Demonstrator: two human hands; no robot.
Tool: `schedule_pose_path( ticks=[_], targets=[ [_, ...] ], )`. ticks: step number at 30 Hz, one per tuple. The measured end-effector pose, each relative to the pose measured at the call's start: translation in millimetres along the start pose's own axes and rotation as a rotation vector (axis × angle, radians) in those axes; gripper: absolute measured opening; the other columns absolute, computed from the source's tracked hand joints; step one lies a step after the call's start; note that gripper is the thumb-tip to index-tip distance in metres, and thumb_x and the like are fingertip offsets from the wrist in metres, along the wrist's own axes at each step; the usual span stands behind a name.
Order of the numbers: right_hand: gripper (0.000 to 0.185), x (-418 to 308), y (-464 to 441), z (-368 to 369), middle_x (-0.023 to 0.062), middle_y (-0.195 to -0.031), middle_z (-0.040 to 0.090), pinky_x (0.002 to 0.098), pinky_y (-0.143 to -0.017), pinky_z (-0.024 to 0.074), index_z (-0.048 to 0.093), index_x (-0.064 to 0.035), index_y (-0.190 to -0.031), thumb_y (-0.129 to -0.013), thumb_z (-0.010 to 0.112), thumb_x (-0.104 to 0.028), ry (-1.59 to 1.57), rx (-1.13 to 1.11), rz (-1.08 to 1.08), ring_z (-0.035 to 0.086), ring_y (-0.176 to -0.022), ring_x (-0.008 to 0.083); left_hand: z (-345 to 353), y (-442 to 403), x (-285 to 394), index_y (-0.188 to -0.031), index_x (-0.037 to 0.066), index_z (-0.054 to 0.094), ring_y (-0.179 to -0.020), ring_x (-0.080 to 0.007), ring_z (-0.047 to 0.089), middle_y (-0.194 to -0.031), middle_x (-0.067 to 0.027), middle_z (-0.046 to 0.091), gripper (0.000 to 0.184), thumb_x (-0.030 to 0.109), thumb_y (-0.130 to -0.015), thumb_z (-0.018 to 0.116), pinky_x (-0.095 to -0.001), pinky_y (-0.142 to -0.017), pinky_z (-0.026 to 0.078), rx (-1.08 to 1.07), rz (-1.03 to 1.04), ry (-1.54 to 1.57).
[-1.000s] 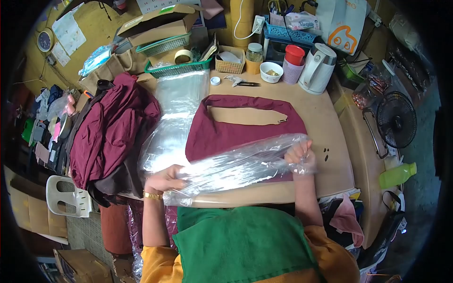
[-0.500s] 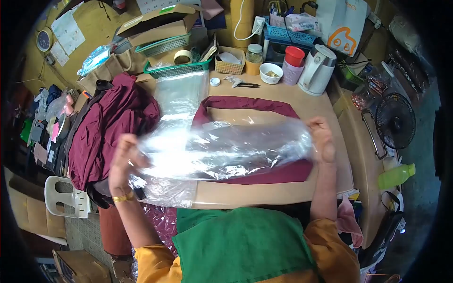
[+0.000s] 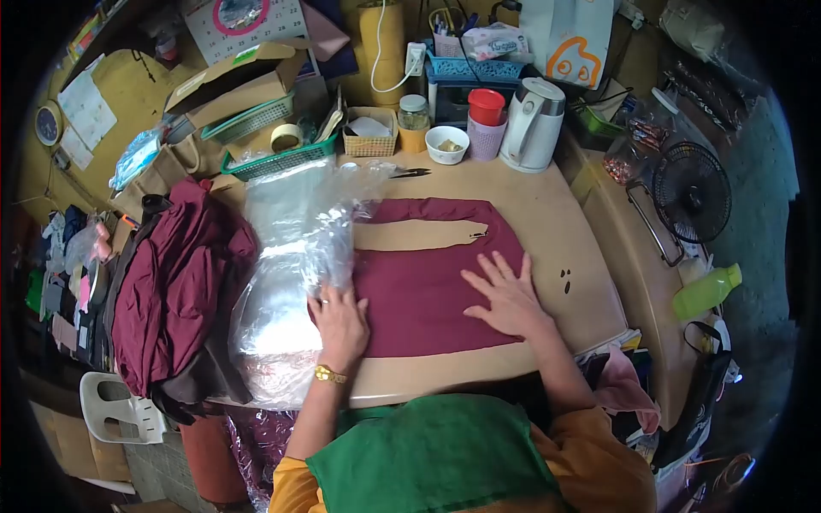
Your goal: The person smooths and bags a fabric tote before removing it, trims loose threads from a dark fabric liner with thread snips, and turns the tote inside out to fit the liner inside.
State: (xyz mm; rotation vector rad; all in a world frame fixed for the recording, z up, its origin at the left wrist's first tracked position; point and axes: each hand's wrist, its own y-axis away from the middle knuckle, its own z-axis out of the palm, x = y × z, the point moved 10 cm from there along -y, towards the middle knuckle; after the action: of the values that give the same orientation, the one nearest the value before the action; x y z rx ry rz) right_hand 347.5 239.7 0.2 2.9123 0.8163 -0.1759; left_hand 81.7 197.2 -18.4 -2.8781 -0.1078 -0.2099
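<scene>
My left hand [image 3: 342,325] comes up from the near edge, forearm nearly upright, back of the hand uppermost and fingers pointing away from me. A gold-coloured metal band [image 3: 329,374] circles that wrist. My right hand [image 3: 505,299] lies palm down, its forearm slanting in from the lower right and its fingers angled toward the far left.

Beneath both is the tan, smooth-topped worktop [image 3: 581,248], its near edge close under my wrists. To the right there is bare surface as far as the curved side edge (three small dark marks sit on it). The left is tighter: a heap of crumpled maroon cloth [image 3: 167,282] stands beside the stack of flat, clear plastic sheeting [image 3: 282,248]. At the back, a white electric kettle [image 3: 532,128] and a small white bowl [image 3: 447,146] bound the room.

My right grip is spread wide, resting on the flat maroon fabric piece with a long slot [image 3: 419,295], which lies in front of me. My left grip straddles that fabric's left side and the shiny plastic; whether its fingers pinch the plastic, I cannot tell.
</scene>
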Motion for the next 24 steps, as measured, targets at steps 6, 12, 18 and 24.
schedule_pose_path(
  ticks=[6, 12, 18, 24],
  targets=[
    [0.072, -4.9, 14.1, 24.8, 0.0168, -0.16, 0.019, 0.0715, -0.11, 0.0057, 0.036, -0.0213, -0.15, -0.091, 0.052, -0.058, -0.028, 0.138, 0.225, 0.01, -0.149, 0.0352, -37.4, -12.8, 61.6, -0.142, -0.002, 0.043, -0.141, -0.0406, 0.027, -0.145, -0.0225, 0.039, 0.069, 0.045, -0.093, 0.055, -0.0716, -0.11, 0.009, 0.068, 0.049, 0.025],
    [0.041, -9.0, 59.2, -9.7, 0.0149, -0.15, 0.039, 0.0704, -0.111, 0.0119, 0.057, -0.0131, -0.129, -0.088, 0.055, -0.009, -0.39, 0.269, -0.052, 0.029, -0.143, 0.0362, 18.2, -6.6, 78.5, -0.15, 0.0, 0.028, -0.144, -0.0418, 0.022, -0.15, -0.0237, 0.032, 0.09, 0.063, -0.09, 0.05, -0.0725, -0.109, 0.007, -0.104, 0.156, 0.065],
    [0.047, 0.5, 84.6, -11.5, 0.0155, -0.147, 0.041, 0.0708, -0.109, 0.0181, 0.062, -0.0115, -0.12, -0.074, 0.059, -0.001, -0.109, 0.257, -0.122, 0.031, -0.142, 0.0367, 8.9, -10.0, 62.3, -0.148, -0.002, 0.03, -0.143, -0.0399, 0.024, -0.149, -0.0237, 0.034, 0.1, 0.07, -0.083, 0.053, -0.0696, -0.111, 0.009, -0.079, 0.18, 0.089],
    [0.024, -27.2, 43.4, -55.2, 0.0081, -0.109, 0.066, 0.0474, -0.099, 0.0415, 0.068, -0.0074, -0.096, -0.074, 0.061, -0.002, -0.281, 0.702, -0.481, 0.06, -0.109, 0.0256, 2.5, -13.5, 70.4, -0.148, 0.001, 0.032, -0.142, -0.0342, 0.03, -0.148, -0.0213, 0.035, 0.108, 0.074, -0.074, 0.06, -0.0644, -0.113, 0.012, -0.087, 0.328, 0.157]
  ],
)
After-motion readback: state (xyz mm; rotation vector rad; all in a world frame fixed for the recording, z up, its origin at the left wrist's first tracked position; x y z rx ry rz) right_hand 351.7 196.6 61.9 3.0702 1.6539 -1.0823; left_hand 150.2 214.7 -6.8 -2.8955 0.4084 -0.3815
